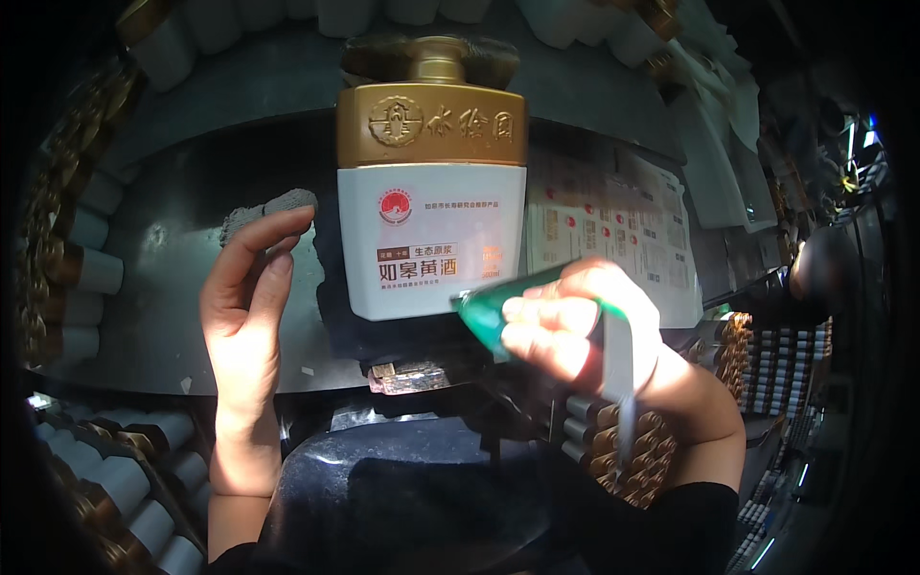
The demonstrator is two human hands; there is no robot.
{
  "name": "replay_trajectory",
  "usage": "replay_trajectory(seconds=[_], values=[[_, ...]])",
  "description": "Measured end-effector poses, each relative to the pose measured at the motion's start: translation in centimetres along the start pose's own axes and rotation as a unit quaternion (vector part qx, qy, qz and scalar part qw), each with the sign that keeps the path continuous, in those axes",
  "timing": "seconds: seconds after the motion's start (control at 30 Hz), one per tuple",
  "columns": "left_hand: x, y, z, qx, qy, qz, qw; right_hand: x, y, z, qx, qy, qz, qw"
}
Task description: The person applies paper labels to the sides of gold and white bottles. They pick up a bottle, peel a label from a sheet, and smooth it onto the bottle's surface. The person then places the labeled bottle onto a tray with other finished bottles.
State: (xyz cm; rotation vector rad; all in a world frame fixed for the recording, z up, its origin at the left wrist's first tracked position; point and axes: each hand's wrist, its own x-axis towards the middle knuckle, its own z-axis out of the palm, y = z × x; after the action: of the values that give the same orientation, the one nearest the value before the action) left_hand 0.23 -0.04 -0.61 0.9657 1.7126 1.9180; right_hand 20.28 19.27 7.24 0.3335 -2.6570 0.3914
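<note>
A white bottle [436, 220] with an embossed gold shoulder [431, 125] and gold neck lies face up on a dark cloth [347, 324], its printed front toward me. In my right hand [589, 331], fingers wrap round a translucent green scraper [494, 309]. Its pointed edge overlaps the bottle's lower right corner; whether it touches I cannot tell. A pale strip [620, 355] hangs by that hand, partly blurred. My left hand [246, 297] is raised left of the bottle, thumb and index finger apart, holding nothing visible. Behind its fingertips is a crumpled grey rag [273, 209].
Printed label sheets [623, 230] lie right of the bottle on the dark metal table [153, 316]. Similar white and gold bottles [158, 43] stand along the far side, with more stacked left and lower right [623, 441]. Translucent plastic sheeting [714, 125] hangs at the far right.
</note>
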Motion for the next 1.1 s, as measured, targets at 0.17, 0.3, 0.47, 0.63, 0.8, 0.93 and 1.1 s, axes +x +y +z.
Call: replay_trajectory(seconds=[0.17,0.3,0.47,0.63,0.8,0.93,1.1], values=[[0.2,-0.2,1.2,-0.05,0.045,0.003,0.998,6.6,3.1,1.7,-0.087,0.129,0.012,0.988],[-0.1,-0.1,1.7,-0.086,0.114,-0.008,0.99,7.4,-0.6,4.1,0.055,-0.044,-0.095,0.993],[-0.7,-0.8,-0.7,-0.034,0.13,-0.036,0.99,7.3,1.7,3.9,-0.098,0.181,-0.044,0.978],[0.2,-1.6,-0.4,-0.077,0.106,-0.068,0.989,4.3,-1.3,3.9,0.037,0.106,-0.024,0.993],[0.3,-0.9,0.4,-0.046,0.106,-0.047,0.992,2.7,-0.7,5.6,-0.001,0.161,-0.018,0.987],[0.7,-0.9,0.6,0.036,0.111,-0.037,0.992,-3.1,-2.2,3.3,0.208,0.1,0.131,0.964],[2.6,-1.9,-0.6,0.091,0.068,-0.016,0.993,-15.8,0.6,-0.3,0.391,0.193,0.427,0.792]])
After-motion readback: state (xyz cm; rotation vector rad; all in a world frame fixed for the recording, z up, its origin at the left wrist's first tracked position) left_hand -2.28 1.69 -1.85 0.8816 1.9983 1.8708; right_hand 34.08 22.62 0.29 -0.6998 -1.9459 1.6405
